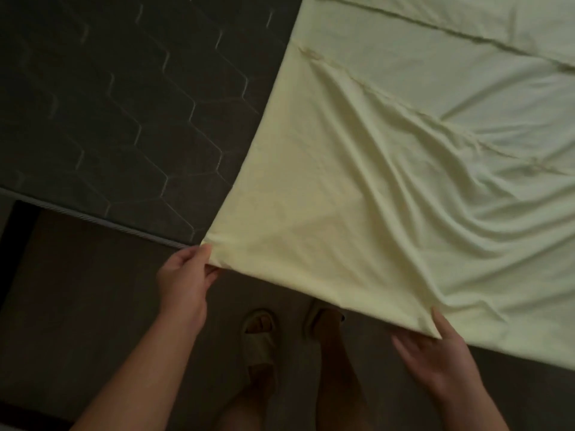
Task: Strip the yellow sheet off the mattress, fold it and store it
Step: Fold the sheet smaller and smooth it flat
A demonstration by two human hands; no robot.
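Note:
The yellow sheet (389,188) covers the right part of the dark grey quilted mattress (109,104), whose left part lies bare. The sheet is folded over itself and creased, with a corner reaching past the mattress's near edge. My left hand (183,281) pinches that corner at the mattress edge. My right hand (435,353) holds the sheet's lower edge further right, thumb on top of the cloth and fingers spread beneath it.
The mattress's corded near edge (93,220) runs from the left to my left hand. Below it lies dark floor (77,306), where my feet in pale slippers (259,337) stand close to the bed.

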